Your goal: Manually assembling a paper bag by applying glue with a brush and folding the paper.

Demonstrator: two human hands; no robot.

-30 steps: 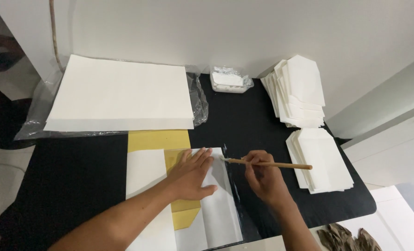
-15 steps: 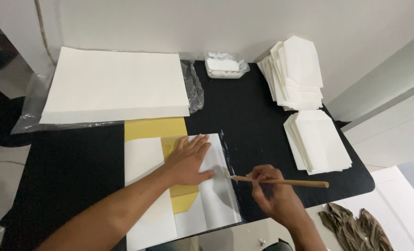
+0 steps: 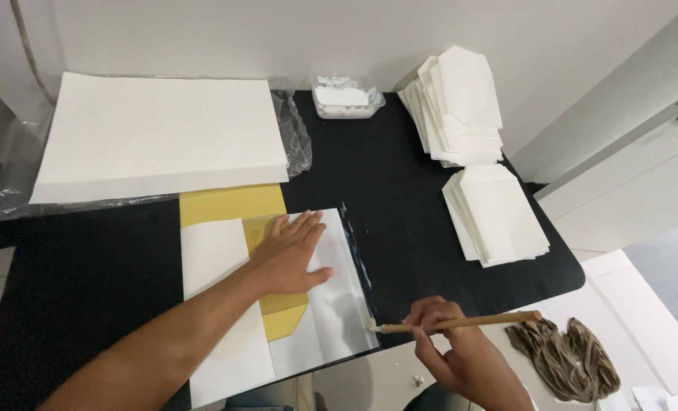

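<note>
From the head camera, looking down: the left hand (image 3: 289,259) lies flat, fingers spread, pressing a partly folded white sheet (image 3: 331,293) with a gold inner face onto the black worktop (image 3: 400,198). The right hand (image 3: 449,346) pinches a thin wooden brush (image 3: 461,323), its tip touching the sheet's lower right corner. A large stack of white paper (image 3: 160,133) sits behind, a small glue tub (image 3: 344,97) beside it, and folded white envelopes (image 3: 495,213) lie to the right.

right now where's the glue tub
In the head view the clear plastic tub sits at the far edge of the black table, between the big paper stack and the folded white envelopes.
</note>
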